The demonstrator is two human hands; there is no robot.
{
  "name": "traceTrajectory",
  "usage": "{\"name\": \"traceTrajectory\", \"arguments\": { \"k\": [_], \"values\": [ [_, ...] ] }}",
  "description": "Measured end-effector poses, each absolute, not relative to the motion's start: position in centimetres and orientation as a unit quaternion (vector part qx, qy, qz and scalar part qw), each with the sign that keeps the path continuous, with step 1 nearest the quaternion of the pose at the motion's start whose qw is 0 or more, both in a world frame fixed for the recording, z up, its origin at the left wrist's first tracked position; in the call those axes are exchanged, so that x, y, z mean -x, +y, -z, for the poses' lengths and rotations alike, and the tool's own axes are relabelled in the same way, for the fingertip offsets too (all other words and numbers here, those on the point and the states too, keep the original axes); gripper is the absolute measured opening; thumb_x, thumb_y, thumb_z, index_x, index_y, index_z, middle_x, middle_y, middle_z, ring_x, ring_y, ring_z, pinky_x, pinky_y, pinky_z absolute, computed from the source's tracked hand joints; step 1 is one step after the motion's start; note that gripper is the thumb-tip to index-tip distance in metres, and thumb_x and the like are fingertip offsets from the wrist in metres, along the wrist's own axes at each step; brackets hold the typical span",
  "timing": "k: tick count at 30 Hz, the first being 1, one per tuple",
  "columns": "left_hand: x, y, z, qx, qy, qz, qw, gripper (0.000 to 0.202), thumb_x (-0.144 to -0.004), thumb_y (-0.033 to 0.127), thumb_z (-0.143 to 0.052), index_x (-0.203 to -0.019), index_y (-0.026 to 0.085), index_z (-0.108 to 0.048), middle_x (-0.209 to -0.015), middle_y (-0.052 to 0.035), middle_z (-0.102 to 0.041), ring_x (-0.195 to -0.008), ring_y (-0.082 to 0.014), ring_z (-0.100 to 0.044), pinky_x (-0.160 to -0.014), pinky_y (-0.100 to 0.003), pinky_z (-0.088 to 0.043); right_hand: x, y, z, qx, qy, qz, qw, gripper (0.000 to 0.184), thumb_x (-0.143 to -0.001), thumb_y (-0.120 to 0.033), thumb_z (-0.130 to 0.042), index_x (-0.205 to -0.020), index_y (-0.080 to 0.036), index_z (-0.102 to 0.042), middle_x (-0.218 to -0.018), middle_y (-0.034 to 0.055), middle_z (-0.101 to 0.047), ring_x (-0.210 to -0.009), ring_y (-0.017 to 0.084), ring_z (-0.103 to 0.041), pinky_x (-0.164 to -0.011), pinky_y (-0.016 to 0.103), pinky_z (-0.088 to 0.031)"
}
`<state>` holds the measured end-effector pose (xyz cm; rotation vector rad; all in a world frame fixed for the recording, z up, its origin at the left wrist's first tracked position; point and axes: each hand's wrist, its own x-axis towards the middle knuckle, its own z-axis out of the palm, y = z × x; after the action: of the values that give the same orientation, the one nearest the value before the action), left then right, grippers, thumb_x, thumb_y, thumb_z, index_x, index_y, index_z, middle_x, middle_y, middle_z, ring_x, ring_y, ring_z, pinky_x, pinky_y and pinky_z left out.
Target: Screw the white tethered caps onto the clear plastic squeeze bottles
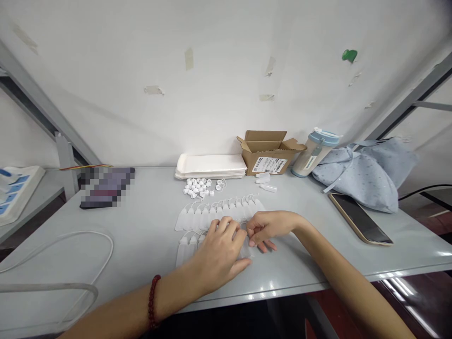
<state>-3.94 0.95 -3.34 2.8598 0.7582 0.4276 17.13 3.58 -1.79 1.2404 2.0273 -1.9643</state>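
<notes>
Two rows of small translucent plastic bottles with white caps and thin loops lie side by side on the grey table; the back row [208, 217] is in full view. My left hand [221, 249] rests palm down over the front row [181, 254], fingers apart and thumb stretched out, hiding most of those bottles. At the right end of this row, my right hand [266, 230] has its thumb and forefinger bent together beside my left fingertips. What lies between them is hidden. Loose white caps [197, 187] are heaped behind the rows. Several uncapped clear bottles [269, 188] lie behind, to the right.
Against the wall are a stack of white envelopes [213, 165], an open cardboard box [266, 157] and a blue-lidded bottle [314, 153]. A light blue bag [367, 174] and a phone [362, 220] lie right. A blurred purple item [108, 188] and a white cable [112, 249] lie left.
</notes>
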Motion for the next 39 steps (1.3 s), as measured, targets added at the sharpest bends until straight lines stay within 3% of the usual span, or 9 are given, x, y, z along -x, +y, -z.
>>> {"name": "traceTrajectory", "arguments": {
  "k": [9, 13, 15, 19, 24, 27, 31, 35, 39],
  "values": [
    [4.1, 1.4, 2.7, -0.942, 0.25, -0.189, 0.124, 0.038, -0.082, 0.05, -0.057, -0.1, 0.017, -0.056, -0.099, -0.0078, -0.058, -0.096, -0.0258, -0.047, -0.08, -0.041, -0.042, -17.3, 3.7, 1.7, -0.403, 0.646, 0.647, 0.029, 0.032, -0.078, -0.044, -0.062, -0.069, -0.015, -0.05, -0.057, -0.003, -0.061, -0.042, 0.009, -0.055, -0.045, 0.022, -0.04],
    [5.0, 3.8, 2.2, -0.9, 0.327, -0.25, 0.14, 0.024, -0.089, 0.038, -0.05, -0.095, 0.016, -0.058, -0.096, -0.0073, -0.061, -0.098, -0.0245, -0.048, -0.084, -0.042, -0.042, -17.7, 3.7, 0.9, -0.414, 0.655, 0.633, -0.001, 0.034, -0.081, -0.044, -0.059, -0.068, -0.015, -0.05, -0.058, -0.0013, -0.063, -0.042, 0.008, -0.055, -0.04, 0.019, -0.029],
    [6.0, 5.6, 2.2, -0.878, 0.374, -0.271, 0.124, 0.02, -0.09, 0.029, -0.045, -0.092, 0.015, -0.059, -0.097, -0.0077, -0.062, -0.099, -0.0244, -0.048, -0.086, -0.043, -0.042, -18.0, 3.7, 0.6, -0.433, 0.66, 0.61, -0.071, 0.034, -0.082, -0.044, -0.059, -0.067, -0.015, -0.05, -0.058, -0.0005, -0.063, -0.041, 0.007, -0.054, -0.04, 0.02, -0.026],
    [7.8, 8.8, 2.8, -0.868, 0.429, -0.233, 0.094, 0.026, -0.081, 0.011, -0.039, -0.093, 0.016, -0.061, -0.109, -0.008, -0.062, -0.108, -0.0275, -0.045, -0.087, -0.045, -0.042, -18.4, 4.2, 0.4, -0.494, 0.627, 0.525, -0.295, 0.033, -0.08, -0.046, -0.06, -0.069, -0.016, -0.052, -0.063, 0.0007, -0.063, -0.045, 0.008, -0.053, -0.046, 0.022, -0.034],
    [8.4, 9.8, 3.3, -0.876, 0.426, -0.212, 0.085, 0.033, -0.078, 0.01, -0.037, -0.094, 0.017, -0.065, -0.108, -0.0067, -0.064, -0.107, -0.0275, -0.046, -0.089, -0.046, -0.042, -19.9, 5.5, 1.3, -0.574, 0.578, 0.382, -0.437, 0.034, -0.076, -0.049, -0.06, -0.066, -0.018, -0.051, -0.063, 0.0011, -0.06, -0.05, 0.011, -0.052, -0.049, 0.024, -0.037],
    [8.0, 9.7, 3.6, -0.88, 0.421, -0.205, 0.077, 0.033, -0.079, 0.012, -0.037, -0.096, 0.017, -0.065, -0.108, -0.008, -0.064, -0.106, -0.0283, -0.046, -0.089, -0.047, -0.041, -21.4, 6.4, 2.3, -0.636, 0.582, 0.267, -0.431, 0.027, -0.078, -0.045, -0.055, -0.071, -0.019, -0.053, -0.069, 0.0046, -0.063, -0.059, 0.016, -0.056, -0.055, 0.027, -0.041],
    [7.7, 9.6, 3.9, -0.879, 0.432, -0.191, 0.066, 0.032, -0.082, 0.014, -0.037, -0.096, 0.017, -0.066, -0.107, -0.0079, -0.064, -0.105, -0.0285, -0.046, -0.089, -0.047, -0.041, -23.5, 7.3, 3.4, -0.694, 0.634, 0.059, -0.336, 0.01, -0.078, -0.027, -0.049, -0.073, -0.02, -0.054, -0.079, 0.0073, -0.065, -0.077, 0.022, -0.059, -0.073, 0.033, -0.043],
    [7.6, 9.6, 4.0, -0.878, 0.441, -0.176, 0.066, 0.032, -0.083, 0.017, -0.037, -0.096, 0.016, -0.066, -0.108, -0.0088, -0.064, -0.106, -0.0293, -0.045, -0.09, -0.049, -0.04, -24.9, 7.6, 3.7, -0.706, 0.639, 0.031, -0.305, 0.007, -0.071, -0.017, -0.05, -0.075, -0.018, -0.056, -0.086, 0.0097, -0.065, -0.081, 0.023, -0.059, -0.077, 0.035, -0.042],
    [7.5, 9.5, 4.0, -0.872, 0.447, -0.187, 0.065, 0.033, -0.082, 0.014, -0.037, -0.097, 0.016, -0.066, -0.112, -0.0081, -0.062, -0.11, -0.0302, -0.042, -0.091, -0.049, -0.039, -25.6, 7.6, 3.7, -0.712, 0.641, 0.031, -0.283, 0.007, -0.072, -0.018, -0.053, -0.076, -0.017, -0.059, -0.085, 0.0098, -0.066, -0.079, 0.023, -0.059, -0.075, 0.034, -0.042]
  ]
}}
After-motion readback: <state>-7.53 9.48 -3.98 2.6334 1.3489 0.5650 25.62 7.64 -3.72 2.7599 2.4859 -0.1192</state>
